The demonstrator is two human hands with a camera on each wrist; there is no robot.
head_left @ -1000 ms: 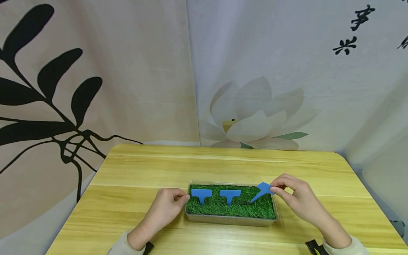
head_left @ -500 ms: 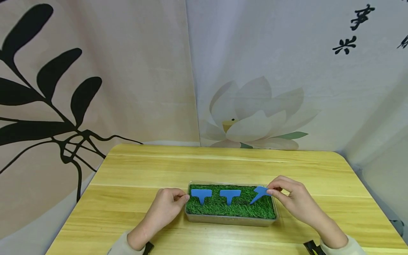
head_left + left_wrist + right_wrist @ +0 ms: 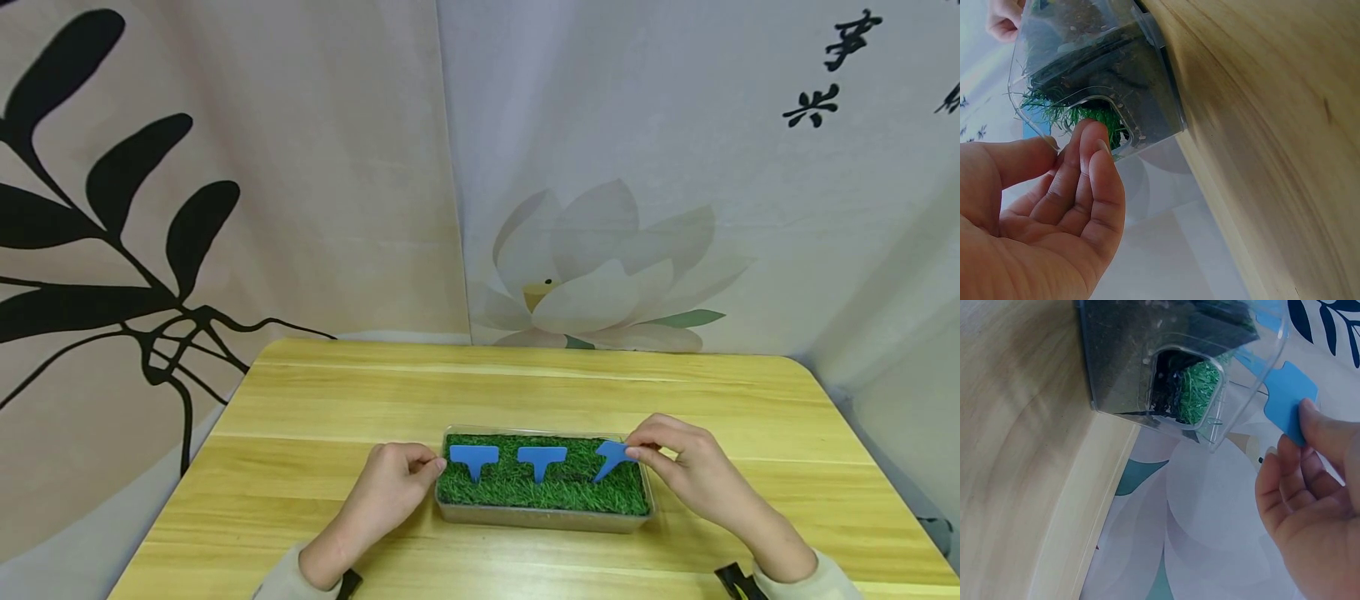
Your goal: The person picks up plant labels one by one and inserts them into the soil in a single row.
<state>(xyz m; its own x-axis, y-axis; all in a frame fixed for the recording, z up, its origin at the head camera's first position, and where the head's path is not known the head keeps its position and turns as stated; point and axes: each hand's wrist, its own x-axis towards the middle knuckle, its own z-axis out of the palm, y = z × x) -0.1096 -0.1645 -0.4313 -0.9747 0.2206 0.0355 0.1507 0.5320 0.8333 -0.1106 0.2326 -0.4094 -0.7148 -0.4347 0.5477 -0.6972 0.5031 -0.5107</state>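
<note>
A clear plastic box (image 3: pixel 540 518) holds a slab of green artificial grass (image 3: pixel 570 497). Two blue T-shaped plant labels stand in it: a left one (image 3: pixel 473 454) and a middle one (image 3: pixel 542 454). My right hand (image 3: pixel 693 462) pinches a third blue plant label (image 3: pixel 1288 394) by one end of its head, between thumb and fingers. This label leans, and its stem tip points down at the grass on the right; whether it is in the grass I cannot tell. At the box's left end, my left hand (image 3: pixel 1054 212) pinches the rim beside a handle cutout.
The box rests on a pale wooden table (image 3: pixel 360 400) towards its front. Behind the table hangs a printed fabric backdrop (image 3: pixel 360 167) with dark leaves and a lotus. Dark straps show at both wrists.
My right hand has moved slightly left and down with its plant label, whose head now sits lower over the grass. My left hand and the box have stayed put.
</note>
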